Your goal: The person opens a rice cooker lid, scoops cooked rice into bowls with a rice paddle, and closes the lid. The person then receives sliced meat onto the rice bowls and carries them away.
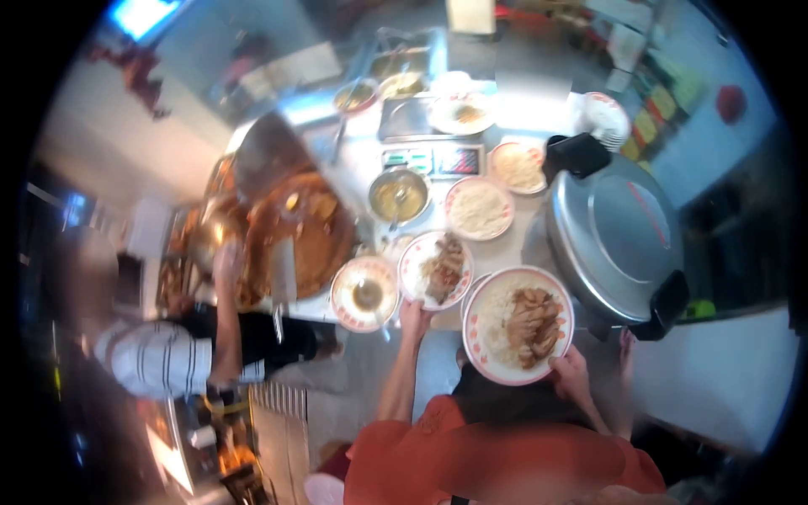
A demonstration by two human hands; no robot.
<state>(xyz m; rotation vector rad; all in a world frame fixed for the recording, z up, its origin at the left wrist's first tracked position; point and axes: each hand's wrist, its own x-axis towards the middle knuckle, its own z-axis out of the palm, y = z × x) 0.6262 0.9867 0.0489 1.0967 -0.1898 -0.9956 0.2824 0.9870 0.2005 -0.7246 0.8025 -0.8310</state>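
Observation:
My left hand (414, 316) grips the lower rim of a patterned plate (412, 273) with white rice and sliced brown meat on it. In my right hand (572, 374) is a larger plate (492, 364), held by its lower right rim, also with rice and sliced meat. This larger plate is nearer to me. Left of the smaller plate is a bowl (341, 305) of brown sauce with a spoon in it. Beyond the two plates stands a plate of rice (478, 210), with another rice dish (518, 167) behind it.
A large silver cooker (627, 227) with black handles stands at the right. At the left, a co-worker in a striped shirt (160, 358) reaches over a big pan of brown food (303, 240). A metal pot (399, 198), a tray (408, 119) and stacked plates (608, 118) are farther back.

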